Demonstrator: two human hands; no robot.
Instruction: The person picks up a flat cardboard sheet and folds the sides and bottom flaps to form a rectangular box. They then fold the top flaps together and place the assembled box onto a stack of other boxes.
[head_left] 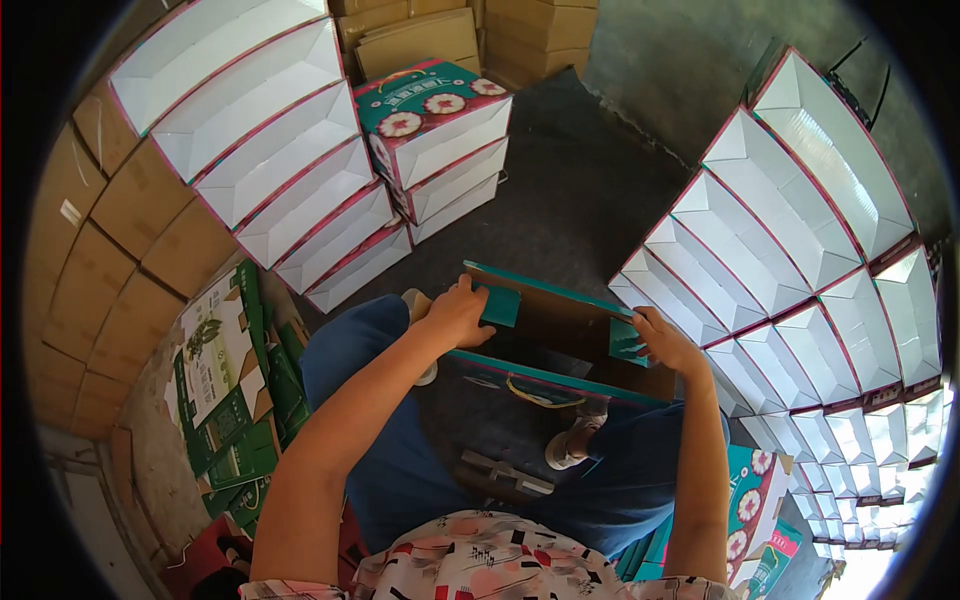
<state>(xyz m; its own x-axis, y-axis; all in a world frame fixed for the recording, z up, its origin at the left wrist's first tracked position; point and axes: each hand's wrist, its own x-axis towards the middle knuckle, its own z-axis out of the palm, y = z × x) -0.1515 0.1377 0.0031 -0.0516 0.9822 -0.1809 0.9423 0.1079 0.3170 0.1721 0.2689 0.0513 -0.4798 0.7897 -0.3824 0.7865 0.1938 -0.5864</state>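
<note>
A cardboard gift box (545, 371) with teal edges and a yellow cord handle (540, 395) stands between my knees, its top open and its brown inside showing. My left hand (461, 314) is closed over the box's left end, fingers curled at a teal flap (497, 306) folded inward. At the opposite end, my right hand (662, 338) grips the rim, its fingertips by another teal flap (627, 340). Both hands touch the box.
White-sided boxes (800, 205) with red edges are stacked high at right, more (270, 130) at left. A teal printed box (430, 100) tops a short stack ahead. Brown cartons (120, 240) line the left wall; flattened green-and-white cartons (215, 365) lie nearby. Printed flat cartons (745, 500) lie at lower right.
</note>
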